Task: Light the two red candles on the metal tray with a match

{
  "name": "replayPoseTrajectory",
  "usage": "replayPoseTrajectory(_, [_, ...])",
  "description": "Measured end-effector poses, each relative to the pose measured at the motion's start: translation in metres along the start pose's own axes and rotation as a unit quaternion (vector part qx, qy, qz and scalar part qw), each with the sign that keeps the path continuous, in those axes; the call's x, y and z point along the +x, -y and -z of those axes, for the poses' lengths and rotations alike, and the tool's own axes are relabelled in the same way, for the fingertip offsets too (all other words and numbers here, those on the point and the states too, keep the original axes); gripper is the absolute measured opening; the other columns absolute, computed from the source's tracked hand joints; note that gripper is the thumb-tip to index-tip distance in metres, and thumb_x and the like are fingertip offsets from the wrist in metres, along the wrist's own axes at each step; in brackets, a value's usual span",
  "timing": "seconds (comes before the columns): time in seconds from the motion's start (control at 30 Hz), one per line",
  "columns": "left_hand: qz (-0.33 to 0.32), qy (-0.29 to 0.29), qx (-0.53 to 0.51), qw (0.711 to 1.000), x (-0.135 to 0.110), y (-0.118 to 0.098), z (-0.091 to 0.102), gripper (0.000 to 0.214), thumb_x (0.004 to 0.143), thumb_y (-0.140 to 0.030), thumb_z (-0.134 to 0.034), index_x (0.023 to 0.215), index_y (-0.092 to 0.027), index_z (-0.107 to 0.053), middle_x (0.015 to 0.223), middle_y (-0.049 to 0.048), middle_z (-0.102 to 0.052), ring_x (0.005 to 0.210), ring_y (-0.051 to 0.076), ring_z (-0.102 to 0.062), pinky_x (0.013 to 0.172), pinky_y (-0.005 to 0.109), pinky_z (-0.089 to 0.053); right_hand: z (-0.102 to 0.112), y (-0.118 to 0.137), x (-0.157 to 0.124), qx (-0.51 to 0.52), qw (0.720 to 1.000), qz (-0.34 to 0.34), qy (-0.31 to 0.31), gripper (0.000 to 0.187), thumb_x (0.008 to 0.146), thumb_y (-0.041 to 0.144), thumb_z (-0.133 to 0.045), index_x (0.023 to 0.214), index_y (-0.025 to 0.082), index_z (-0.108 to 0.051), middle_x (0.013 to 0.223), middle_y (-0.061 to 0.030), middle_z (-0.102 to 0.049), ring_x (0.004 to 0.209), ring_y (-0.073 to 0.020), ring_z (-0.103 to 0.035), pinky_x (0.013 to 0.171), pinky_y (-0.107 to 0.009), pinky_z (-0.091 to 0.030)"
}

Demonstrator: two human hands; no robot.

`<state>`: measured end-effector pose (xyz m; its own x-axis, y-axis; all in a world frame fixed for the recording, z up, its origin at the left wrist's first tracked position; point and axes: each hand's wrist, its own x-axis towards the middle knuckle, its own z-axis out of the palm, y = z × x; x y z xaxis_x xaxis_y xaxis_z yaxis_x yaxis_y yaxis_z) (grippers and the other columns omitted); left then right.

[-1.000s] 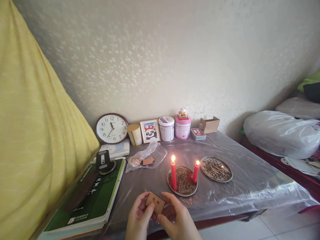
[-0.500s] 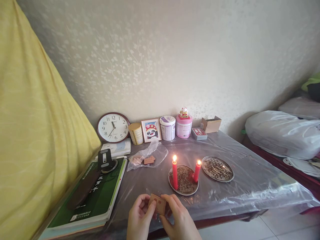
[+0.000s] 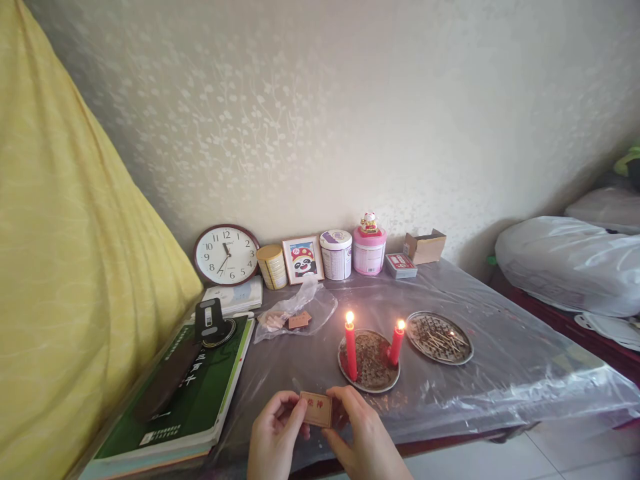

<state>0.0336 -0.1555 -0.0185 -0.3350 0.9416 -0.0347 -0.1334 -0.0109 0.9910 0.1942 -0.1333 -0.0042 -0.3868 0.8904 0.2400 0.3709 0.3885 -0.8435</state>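
Observation:
My left hand [image 3: 281, 427] pinches the left end of a small tan matchbox [image 3: 317, 410] with red characters on its face. At its other end are the thumb and forefinger of my right hand [image 3: 359, 427], closed on the right edge. The matchbox is held roughly level over the front of the table. Just beyond my hands, two lit red candles [image 3: 351, 350] stand on a round metal plate [image 3: 367, 381]. A second round plate [image 3: 417, 341] to the right carries several matchsticks [image 3: 443, 343], one with a small glow at its tip.
A clear plastic bag [image 3: 320, 310] with tan pieces lies left of the candles. A green book [image 3: 200, 400] bears a dark long-handled object [image 3: 175, 380]. Along the wall stand a clock [image 3: 227, 255], tins, a panda picture [image 3: 303, 260] and a cardboard box [image 3: 425, 247]. Plastic film [image 3: 475, 413] covers the table.
The matchbox has turned from a slant to nearly level, and its face shows more fully. My hands have spread slightly apart around it. The view has shifted a little.

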Motion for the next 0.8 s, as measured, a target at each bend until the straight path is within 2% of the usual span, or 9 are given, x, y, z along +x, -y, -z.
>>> replayPoseTrajectory(0.13, [-0.002, 0.006, 0.033, 0.999, 0.002, -0.002, 0.002, 0.026, 0.067, -0.045, -0.074, 0.065, -0.020, -0.067, 0.056, 0.0026, -0.066, 0.050, 0.020, -0.058, 0.051, 0.029, -0.047, 0.001, -0.002, 0.002, 0.024, 1.000, -0.017, 0.000, 0.043, 0.064, -0.001, -0.056, 0.101, 0.017, -0.061, 0.091, -0.0044, -0.063, 0.078, -0.0181, -0.062, 0.071, -0.029, -0.050])
replayPoseTrajectory(0.23, [0.002, 0.003, 0.039, 0.999, 0.004, -0.004, 0.003, 0.026, 0.068, -0.045, -0.074, 0.066, -0.020, -0.068, 0.057, 0.0029, -0.067, 0.051, 0.020, -0.059, 0.052, 0.029, -0.048, 0.000, -0.005, 0.004, 0.094, 0.994, -0.063, -0.007, 0.036, 0.067, 0.006, -0.061, 0.101, 0.018, -0.064, 0.089, -0.0044, -0.066, 0.078, -0.0190, -0.063, 0.070, -0.028, -0.051])
replayPoseTrajectory(0.33, [0.004, -0.004, 0.039, 0.999, 0.004, -0.004, 0.003, 0.027, 0.067, -0.046, -0.074, 0.067, -0.019, -0.069, 0.060, 0.0041, -0.068, 0.052, 0.020, -0.060, 0.052, 0.030, -0.049, -0.001, -0.008, 0.006, 0.194, 0.974, -0.118, -0.021, 0.022, 0.078, 0.023, -0.061, 0.098, 0.017, -0.066, 0.088, -0.0061, -0.070, 0.080, -0.0209, -0.065, 0.071, -0.029, -0.051])
replayPoseTrajectory(0.43, [0.011, 0.003, -0.001, 1.000, 0.001, -0.004, -0.001, 0.027, 0.066, -0.044, -0.076, 0.066, -0.018, -0.068, 0.060, 0.0041, -0.068, 0.051, 0.019, -0.059, 0.052, 0.030, -0.049, -0.002, -0.011, 0.010, 0.272, 0.950, -0.154, -0.026, 0.025, 0.079, 0.035, -0.062, 0.093, 0.015, -0.068, 0.083, -0.0074, -0.071, 0.074, -0.0211, -0.064, 0.066, -0.029, -0.049])
replayPoseTrajectory(0.5, [0.013, -0.002, -0.060, 0.998, -0.001, -0.003, -0.006, 0.027, 0.063, -0.040, -0.080, 0.075, -0.019, -0.069, 0.069, 0.0050, -0.070, 0.056, 0.020, -0.061, 0.051, 0.030, -0.050, -0.001, -0.011, 0.012, 0.303, 0.938, -0.168, -0.031, 0.027, 0.076, 0.037, -0.065, 0.090, 0.014, -0.068, 0.077, -0.0062, -0.070, 0.066, -0.0191, -0.062, 0.061, -0.028, -0.048])
replayPoseTrajectory(0.63, [0.011, 0.011, -0.146, 0.989, -0.008, -0.002, -0.017, 0.050, 0.056, -0.032, -0.085, 0.101, -0.021, -0.068, 0.097, 0.0116, -0.072, 0.066, 0.023, -0.065, 0.048, 0.031, -0.051, 0.003, -0.006, 0.014, 0.347, 0.919, -0.187, -0.030, 0.027, 0.071, 0.037, -0.069, 0.085, 0.013, -0.069, 0.070, -0.0037, -0.067, 0.058, -0.0152, -0.057, 0.056, -0.027, -0.045])
replayPoseTrajectory(0.8, [0.025, 0.068, -0.142, 0.987, -0.010, -0.006, -0.020, 0.038, 0.055, -0.029, -0.086, 0.088, -0.018, -0.071, 0.098, 0.0126, -0.072, 0.061, 0.021, -0.065, 0.049, 0.032, -0.051, 0.007, -0.003, 0.014, 0.377, 0.907, -0.186, -0.009, 0.026, 0.070, 0.034, -0.069, 0.084, 0.012, -0.069, 0.068, -0.0030, -0.067, 0.056, -0.0127, -0.054, 0.054, -0.024, -0.042])
